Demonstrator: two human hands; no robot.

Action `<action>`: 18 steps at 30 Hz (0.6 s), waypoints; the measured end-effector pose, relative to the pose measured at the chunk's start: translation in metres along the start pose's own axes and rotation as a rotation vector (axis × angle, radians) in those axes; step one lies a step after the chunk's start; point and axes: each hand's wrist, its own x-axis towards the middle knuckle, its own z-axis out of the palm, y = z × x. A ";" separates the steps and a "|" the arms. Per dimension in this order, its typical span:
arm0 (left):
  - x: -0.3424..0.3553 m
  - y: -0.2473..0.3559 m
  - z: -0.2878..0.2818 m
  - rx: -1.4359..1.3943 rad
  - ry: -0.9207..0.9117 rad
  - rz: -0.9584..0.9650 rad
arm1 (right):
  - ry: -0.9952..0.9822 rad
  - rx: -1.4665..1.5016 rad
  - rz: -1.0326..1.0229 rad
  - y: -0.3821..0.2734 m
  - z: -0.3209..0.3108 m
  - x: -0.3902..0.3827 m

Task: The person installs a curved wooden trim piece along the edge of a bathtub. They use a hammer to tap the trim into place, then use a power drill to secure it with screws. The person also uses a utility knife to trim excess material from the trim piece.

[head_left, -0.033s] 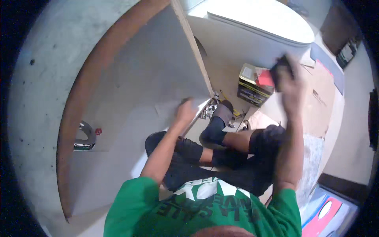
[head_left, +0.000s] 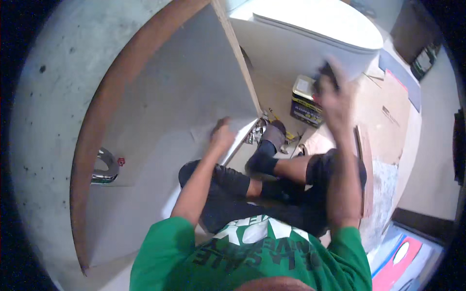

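My left hand (head_left: pixel 222 135) is at the lower right of a large grey panel (head_left: pixel 165 92), beside its pale edge, fingers curled; whatever they may hold is too small to make out. My right hand (head_left: pixel 335 102) is raised and blurred, closed on a dark object (head_left: pixel 324 72) I cannot identify, in front of a dark square tin (head_left: pixel 303 109) with a pale lid. My sandaled foot (head_left: pixel 274 140) rests by small metal pieces and tools (head_left: pixel 255 131) along the panel's foot. A wooden edge (head_left: pixel 233 46) runs down the panel's right side.
A chrome curved pipe (head_left: pixel 104 179) with a red knob (head_left: pixel 121 161) shows at left, inside a concrete rim (head_left: pixel 46 111). A white rounded fixture with a lid (head_left: pixel 315 26) stands ahead. Cardboard (head_left: pixel 391 126), a wooden strip (head_left: pixel 365 169) and printed sheets (head_left: pixel 403 257) lie at right.
My right hand has moved left and slightly up with the dark object, now partly hiding the tin. My left hand has shifted a little to the left.
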 end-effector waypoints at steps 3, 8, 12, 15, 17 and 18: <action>0.002 -0.031 -0.027 0.125 -0.109 0.012 | 0.078 0.253 0.040 -0.056 0.097 -0.033; -0.002 -0.127 -0.019 0.231 -0.334 0.020 | 0.138 0.282 0.143 -0.099 0.204 -0.099; 0.004 -0.134 0.003 0.279 -0.354 -0.025 | 0.039 0.277 0.380 -0.049 0.258 -0.166; 0.020 -0.104 -0.007 0.348 -0.401 -0.056 | 0.016 0.196 0.275 -0.046 0.260 -0.152; 0.030 -0.134 0.005 0.405 -0.373 0.005 | 0.298 0.224 0.100 -0.104 0.235 -0.086; 0.026 -0.140 0.009 0.350 -0.335 0.063 | 0.293 0.202 -0.013 -0.108 0.231 -0.056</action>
